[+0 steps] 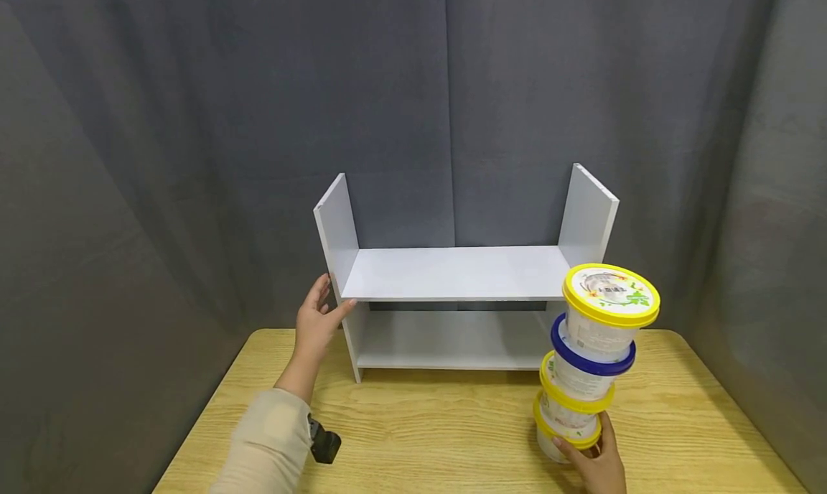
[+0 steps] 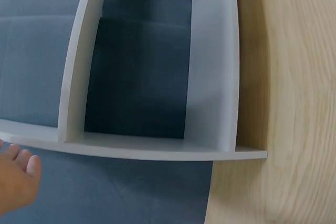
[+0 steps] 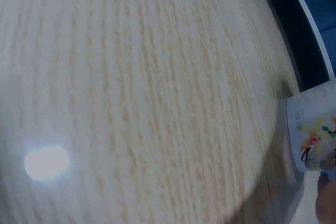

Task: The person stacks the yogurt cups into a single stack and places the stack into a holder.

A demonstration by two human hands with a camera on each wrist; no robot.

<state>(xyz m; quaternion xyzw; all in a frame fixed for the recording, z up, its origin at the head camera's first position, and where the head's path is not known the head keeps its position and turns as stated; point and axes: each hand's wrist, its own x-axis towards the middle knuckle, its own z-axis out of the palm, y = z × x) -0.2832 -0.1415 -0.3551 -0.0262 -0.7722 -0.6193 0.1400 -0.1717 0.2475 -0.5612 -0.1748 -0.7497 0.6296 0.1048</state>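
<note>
A stack of several round white tubs stands on the right side in the head view. The top tub (image 1: 610, 296) has a yellow lid, the one below it a blue lid (image 1: 591, 357), and the lower ones yellow lids. My right hand (image 1: 597, 462) holds the lowest tub (image 1: 549, 444) with thumb and fingers round its near side. In the right wrist view only part of a printed tub (image 3: 315, 129) and a fingertip show. My left hand (image 1: 316, 325) is at the left side panel of a white shelf (image 1: 452, 273), thumb by the front edge, fingers along its outer side.
The two-tier shelf stands on a light wooden table (image 1: 426, 429), its upper board (image 2: 73, 61) and lower board both bare. Grey curtains hang behind and at both sides. A small black device sits at my left wrist.
</note>
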